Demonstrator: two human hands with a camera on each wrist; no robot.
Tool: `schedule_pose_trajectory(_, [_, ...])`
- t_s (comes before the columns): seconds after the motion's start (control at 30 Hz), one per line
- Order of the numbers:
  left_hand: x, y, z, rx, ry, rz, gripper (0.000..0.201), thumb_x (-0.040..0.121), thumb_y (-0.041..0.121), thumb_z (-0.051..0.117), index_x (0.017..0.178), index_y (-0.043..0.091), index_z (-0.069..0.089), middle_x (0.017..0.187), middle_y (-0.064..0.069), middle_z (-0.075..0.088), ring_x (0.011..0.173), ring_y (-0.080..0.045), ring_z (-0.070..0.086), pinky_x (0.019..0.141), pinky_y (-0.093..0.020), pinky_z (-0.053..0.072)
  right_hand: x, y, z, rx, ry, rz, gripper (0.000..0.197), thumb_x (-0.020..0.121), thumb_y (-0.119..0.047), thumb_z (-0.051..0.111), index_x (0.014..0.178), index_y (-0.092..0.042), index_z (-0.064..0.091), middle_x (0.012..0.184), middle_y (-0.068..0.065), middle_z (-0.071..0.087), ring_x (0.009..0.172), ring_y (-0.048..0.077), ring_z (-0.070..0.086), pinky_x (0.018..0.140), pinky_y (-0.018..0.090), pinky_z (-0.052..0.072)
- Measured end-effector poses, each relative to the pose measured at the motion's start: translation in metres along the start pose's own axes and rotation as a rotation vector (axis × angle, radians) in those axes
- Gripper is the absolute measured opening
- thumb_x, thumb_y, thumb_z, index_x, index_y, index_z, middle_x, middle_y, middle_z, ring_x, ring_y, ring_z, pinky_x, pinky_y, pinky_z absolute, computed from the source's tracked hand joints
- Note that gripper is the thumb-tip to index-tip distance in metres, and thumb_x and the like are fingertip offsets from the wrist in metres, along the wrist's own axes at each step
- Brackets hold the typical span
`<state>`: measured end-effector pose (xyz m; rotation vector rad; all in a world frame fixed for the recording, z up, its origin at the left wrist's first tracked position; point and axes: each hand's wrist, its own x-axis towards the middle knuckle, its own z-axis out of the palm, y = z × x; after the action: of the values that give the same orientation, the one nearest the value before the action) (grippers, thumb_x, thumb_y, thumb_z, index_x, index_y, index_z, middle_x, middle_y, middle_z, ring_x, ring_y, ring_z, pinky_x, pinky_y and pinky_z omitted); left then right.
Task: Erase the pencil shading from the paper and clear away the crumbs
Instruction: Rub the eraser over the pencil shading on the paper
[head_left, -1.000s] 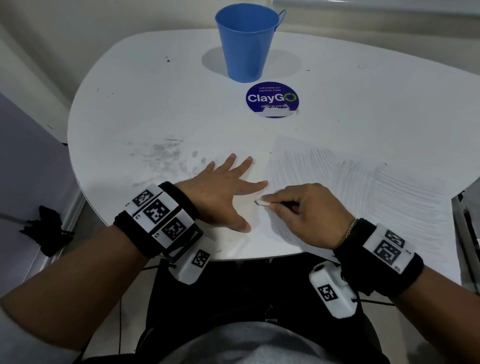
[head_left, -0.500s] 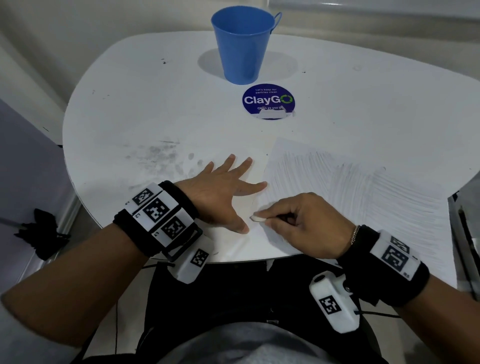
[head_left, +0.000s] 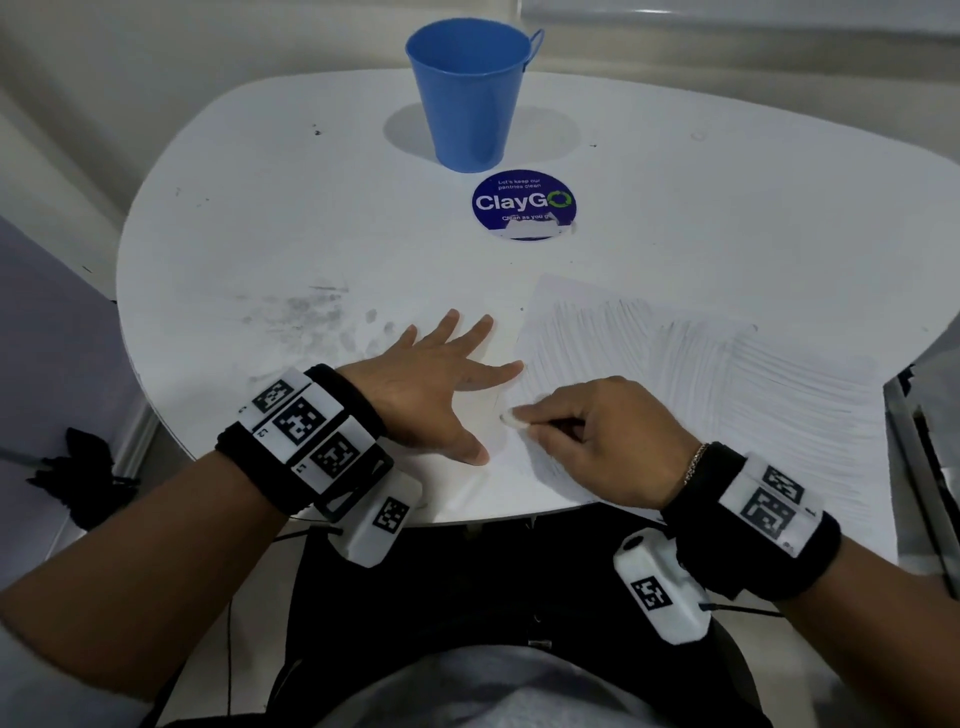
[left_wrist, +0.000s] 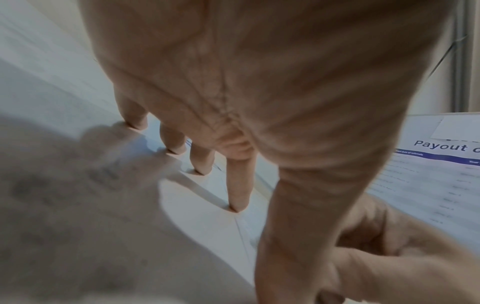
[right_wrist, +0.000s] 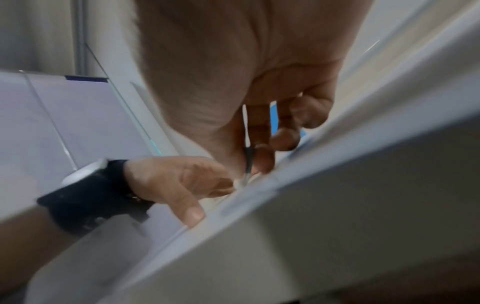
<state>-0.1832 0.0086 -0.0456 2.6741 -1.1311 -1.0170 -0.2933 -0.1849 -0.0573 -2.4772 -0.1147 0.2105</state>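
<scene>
A white sheet of paper (head_left: 701, 395) covered in grey pencil shading lies at the right on the white table (head_left: 311, 208). My left hand (head_left: 457, 374) lies flat beside the paper with its fingers spread. Its index fingertip reaches the sheet's left edge. My right hand (head_left: 524, 418) pinches a small white eraser (head_left: 511, 418) and presses it on the paper's near-left corner, just right of my left thumb. In the left wrist view my spread left fingers (left_wrist: 236, 185) press on the surface. In the right wrist view my right fingers (right_wrist: 262, 156) are curled tight, and the eraser is blurred.
A blue metal bucket (head_left: 470, 93) stands at the table's far side, with a round blue ClayGo sticker (head_left: 523, 205) just in front of it. Grey smudges (head_left: 306, 312) mark the table left of my left hand. The table's near edge runs just below both wrists.
My right hand rubbed the eraser toward me along the paper's left edge, then back away a little. The left hand stayed flat in place.
</scene>
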Motion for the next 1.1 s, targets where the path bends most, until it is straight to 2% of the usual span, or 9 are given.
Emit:
schedule_pose_trajectory(0.1, [0.001, -0.001, 0.000, -0.008, 0.001, 0.003, 0.098, 0.080, 0.058, 0.073, 0.152, 0.061, 0.005, 0.162, 0.015, -0.029, 0.146, -0.011, -0.035, 0.123, -0.046, -0.016, -0.001, -0.005, -0.001, 0.029, -0.089, -0.014, 0.022, 0.094, -0.031, 0.063, 0.111, -0.039, 0.074, 0.090, -0.039, 0.063, 0.074, -0.015, 0.057, 0.076, 0.015, 0.047])
schedule_pose_trajectory(0.23, [0.001, -0.002, 0.001, -0.024, 0.003, 0.005, 0.097, 0.081, 0.057, 0.073, 0.151, 0.062, 0.005, 0.162, 0.017, -0.029, 0.146, -0.009, -0.035, 0.122, -0.045, -0.017, 0.004, 0.002, 0.002, 0.032, 0.121, 0.059, 0.021, 0.094, -0.032, 0.062, 0.111, -0.039, 0.073, 0.110, -0.020, 0.072, 0.097, 0.001, 0.066, 0.088, 0.028, 0.053])
schedule_pose_trajectory(0.3, [0.000, -0.002, 0.001, -0.020, 0.010, 0.003, 0.097, 0.081, 0.057, 0.072, 0.151, 0.062, 0.005, 0.162, 0.017, -0.029, 0.146, -0.009, -0.035, 0.123, -0.045, -0.017, 0.002, 0.000, 0.005, 0.016, 0.103, 0.038, 0.021, 0.093, -0.031, 0.063, 0.111, -0.037, 0.074, 0.110, -0.019, 0.072, 0.098, 0.002, 0.066, 0.089, 0.028, 0.052])
schedule_pose_trajectory(0.4, [0.000, -0.002, 0.001, -0.010, 0.013, -0.001, 0.098, 0.081, 0.058, 0.072, 0.152, 0.062, 0.004, 0.162, 0.016, -0.028, 0.146, -0.010, -0.035, 0.123, -0.046, -0.016, -0.001, -0.005, 0.007, 0.089, -0.059, -0.015, 0.020, 0.092, -0.033, 0.065, 0.109, -0.037, 0.075, 0.110, -0.022, 0.071, 0.096, -0.003, 0.065, 0.089, 0.025, 0.052])
schedule_pose_trajectory(0.57, [0.000, -0.001, 0.002, -0.008, 0.010, -0.006, 0.096, 0.082, 0.058, 0.071, 0.152, 0.061, 0.004, 0.162, 0.017, -0.029, 0.146, -0.009, -0.035, 0.123, -0.044, -0.017, 0.004, 0.001, 0.005, 0.043, 0.121, 0.059, 0.021, 0.094, -0.033, 0.062, 0.111, -0.037, 0.074, 0.109, -0.020, 0.072, 0.097, 0.001, 0.067, 0.088, 0.032, 0.054])
schedule_pose_trajectory(0.7, [0.000, 0.000, 0.002, 0.006, 0.011, -0.011, 0.097, 0.082, 0.059, 0.071, 0.152, 0.061, 0.003, 0.162, 0.016, -0.029, 0.146, -0.010, -0.035, 0.123, -0.046, -0.015, 0.000, -0.002, 0.005, 0.092, -0.074, -0.002, 0.021, 0.093, -0.033, 0.065, 0.111, -0.039, 0.074, 0.111, -0.024, 0.070, 0.099, -0.004, 0.065, 0.091, 0.027, 0.053])
schedule_pose_trajectory(0.83, [-0.001, -0.002, 0.002, -0.002, 0.011, -0.007, 0.096, 0.083, 0.058, 0.070, 0.152, 0.061, 0.003, 0.162, 0.017, -0.029, 0.146, -0.010, -0.035, 0.123, -0.046, -0.015, 0.004, 0.009, -0.006, 0.023, 0.106, 0.083, 0.021, 0.093, -0.030, 0.064, 0.110, -0.035, 0.075, 0.109, -0.018, 0.072, 0.098, 0.002, 0.067, 0.091, 0.033, 0.054])
schedule_pose_trajectory(0.97, [0.000, -0.002, 0.001, 0.004, 0.006, 0.002, 0.097, 0.083, 0.058, 0.070, 0.152, 0.061, 0.003, 0.162, 0.015, -0.030, 0.147, -0.011, -0.035, 0.123, -0.047, -0.015, -0.001, 0.002, -0.008, 0.083, -0.111, 0.030, 0.018, 0.092, -0.028, 0.067, 0.106, -0.037, 0.075, 0.091, -0.022, 0.074, 0.077, -0.005, 0.064, 0.082, 0.025, 0.054])
schedule_pose_trajectory(1.1, [-0.001, -0.002, 0.001, -0.001, 0.008, 0.005, 0.096, 0.083, 0.058, 0.070, 0.152, 0.061, 0.004, 0.162, 0.016, -0.029, 0.146, -0.010, -0.034, 0.123, -0.047, -0.014, 0.002, 0.006, -0.010, 0.026, 0.053, 0.053, 0.020, 0.093, -0.031, 0.065, 0.109, -0.034, 0.075, 0.105, -0.019, 0.073, 0.092, 0.000, 0.067, 0.087, 0.030, 0.054])
